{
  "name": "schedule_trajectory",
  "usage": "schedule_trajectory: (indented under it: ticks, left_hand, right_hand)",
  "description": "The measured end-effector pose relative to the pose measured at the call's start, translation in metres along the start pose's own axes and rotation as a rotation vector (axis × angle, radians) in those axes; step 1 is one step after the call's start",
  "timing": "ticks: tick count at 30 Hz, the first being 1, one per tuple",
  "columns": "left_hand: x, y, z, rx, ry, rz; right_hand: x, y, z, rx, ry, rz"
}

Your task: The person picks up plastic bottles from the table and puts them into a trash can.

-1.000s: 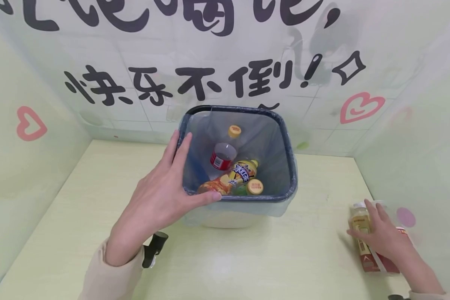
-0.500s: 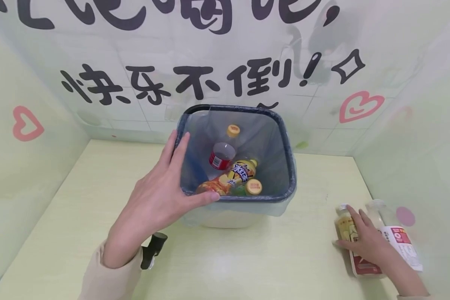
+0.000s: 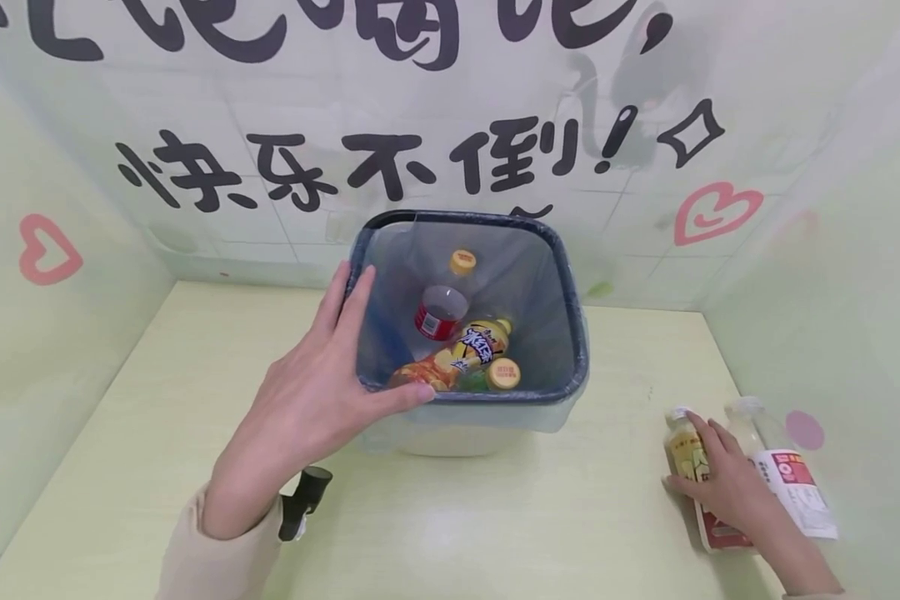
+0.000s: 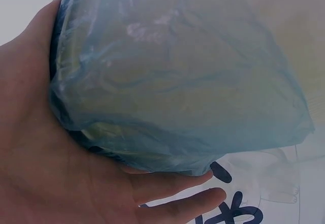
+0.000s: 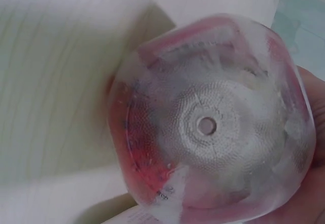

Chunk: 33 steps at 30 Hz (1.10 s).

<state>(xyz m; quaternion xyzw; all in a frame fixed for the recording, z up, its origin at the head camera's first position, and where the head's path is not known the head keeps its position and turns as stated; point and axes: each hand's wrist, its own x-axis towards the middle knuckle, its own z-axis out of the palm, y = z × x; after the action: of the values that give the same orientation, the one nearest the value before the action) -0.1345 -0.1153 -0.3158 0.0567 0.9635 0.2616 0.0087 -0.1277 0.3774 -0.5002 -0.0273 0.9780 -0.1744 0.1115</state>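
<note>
My left hand lies spread at the near left corner of a lined trash bin. Its thumb touches the front rim and its fingers reach along the left side, nearly straight. The liner covers the bin's outer wall in the left wrist view. On the right, my right hand grips a lying plastic bottle with a yellow and red label. That bottle's clear ribbed base fills the right wrist view. Beside it lies another clear bottle with a white and red label, partly hidden by my hand.
Inside the bin are a red-labelled bottle, an iced tea bottle and a yellow cap. A pale wood-grain tabletop lies under everything. A lettered panel stands behind, with pale side walls left and right.
My right hand has moved a little left with the yellow and red bottle, which has come away from the white-labelled one. My left hand stays at the bin.
</note>
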Motion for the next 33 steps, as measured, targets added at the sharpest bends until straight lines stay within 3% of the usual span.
schedule_trajectory:
  ticks: [12, 17, 25, 33]
  left_hand:
    - [0.0, -0.002, 0.0, -0.004, 0.023, 0.018]
    - [0.0, -0.003, 0.0, -0.009, 0.032, 0.029]
    - [0.0, -0.002, 0.001, -0.015, 0.026, 0.022]
    - [0.0, -0.002, 0.001, -0.014, 0.028, 0.022]
  right_hand:
    - [0.001, -0.007, 0.003, -0.002, 0.035, -0.008]
    - [0.009, -0.012, 0.004, 0.007, 0.051, -0.035]
    - [0.024, -0.029, 0.004, 0.05, 0.074, 0.005]
    - [0.03, -0.035, 0.003, 0.065, 0.099, -0.045]
